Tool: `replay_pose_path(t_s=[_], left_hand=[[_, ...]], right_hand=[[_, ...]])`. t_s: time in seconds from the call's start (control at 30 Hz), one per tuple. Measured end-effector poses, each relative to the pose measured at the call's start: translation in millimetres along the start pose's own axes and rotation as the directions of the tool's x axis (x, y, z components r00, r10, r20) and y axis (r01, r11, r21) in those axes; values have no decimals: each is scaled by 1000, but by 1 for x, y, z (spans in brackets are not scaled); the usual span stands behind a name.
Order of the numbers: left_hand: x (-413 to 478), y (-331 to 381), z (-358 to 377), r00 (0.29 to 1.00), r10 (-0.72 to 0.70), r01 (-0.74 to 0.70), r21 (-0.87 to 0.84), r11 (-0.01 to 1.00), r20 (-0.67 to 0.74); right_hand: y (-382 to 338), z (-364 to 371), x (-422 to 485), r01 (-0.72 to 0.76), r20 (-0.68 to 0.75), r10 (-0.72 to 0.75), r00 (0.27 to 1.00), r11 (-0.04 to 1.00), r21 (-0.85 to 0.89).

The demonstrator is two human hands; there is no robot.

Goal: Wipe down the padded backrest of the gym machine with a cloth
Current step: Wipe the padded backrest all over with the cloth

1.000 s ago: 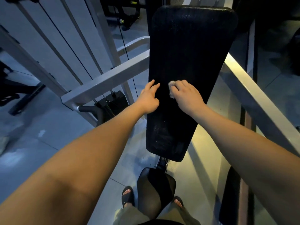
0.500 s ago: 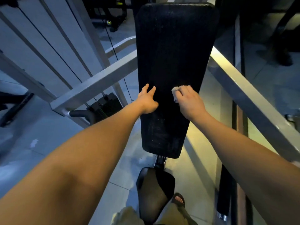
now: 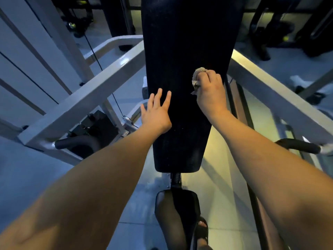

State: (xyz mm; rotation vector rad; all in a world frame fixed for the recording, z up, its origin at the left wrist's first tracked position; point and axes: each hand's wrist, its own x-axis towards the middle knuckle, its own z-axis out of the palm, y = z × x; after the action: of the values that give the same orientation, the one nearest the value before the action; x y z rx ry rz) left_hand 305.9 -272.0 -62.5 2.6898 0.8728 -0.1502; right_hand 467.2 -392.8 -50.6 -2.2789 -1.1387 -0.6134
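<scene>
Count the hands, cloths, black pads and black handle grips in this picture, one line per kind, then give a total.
Hands: 2, left hand and right hand
Cloths: 1, cloth held in the right hand
Black pads: 2, backrest and seat
Black handle grips: 2, left grip and right grip
Total: 7

The long black padded backrest (image 3: 182, 51) runs from far to near, narrowing toward its near end. At its left edge a left hand (image 3: 155, 114) lies flat, fingers (image 3: 159, 96) straight. Near its right edge a right hand (image 3: 210, 94) presses a small pale crumpled cloth (image 3: 196, 74) against the padding. Below, the pale tiled floor (image 3: 221, 177) bears a black-sandalled foot (image 3: 202, 230).
</scene>
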Motion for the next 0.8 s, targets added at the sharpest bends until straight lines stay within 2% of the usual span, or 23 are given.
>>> replay_pose_path(t_s=[0.23, 0.37, 0.43, 0.5, 0.6, 0.67, 0.73, 0.8], left_hand=[[3, 2, 14, 996, -15, 16, 11, 1000, -86], [4, 1, 20, 991, -13, 18, 38, 999, -132], [4, 4, 24, 988, -22, 31, 52, 998, -154], [2, 8, 26, 987, -33, 43, 59, 997, -160], [2, 12, 24, 986, -24, 28, 24, 999, -164], [-1, 9, 24, 983, 0, -9, -50, 999, -185], [-9, 3, 31, 953, -5, -40, -144, 989, -304], [-15, -3, 43, 900, -78, -33, -244, 969, -429]], right_hand=[[-5, 27, -61, -20, 201, 16, 979, 1000, 19], [-5, 28, -100, -31, 402, 20, 915, 999, 22], [-1, 22, -107, -65, 333, 46, 942, 997, 48], [2, 13, -98, -110, 160, 90, 983, 987, 120], [5, 3, -66, -129, -60, 142, 988, 975, 180], [4, 5, -47, -165, -87, 183, 979, 969, 184], [0, 16, -42, -164, -118, 184, 976, 973, 164], [-4, 32, -49, -101, -148, 123, 981, 984, 149]])
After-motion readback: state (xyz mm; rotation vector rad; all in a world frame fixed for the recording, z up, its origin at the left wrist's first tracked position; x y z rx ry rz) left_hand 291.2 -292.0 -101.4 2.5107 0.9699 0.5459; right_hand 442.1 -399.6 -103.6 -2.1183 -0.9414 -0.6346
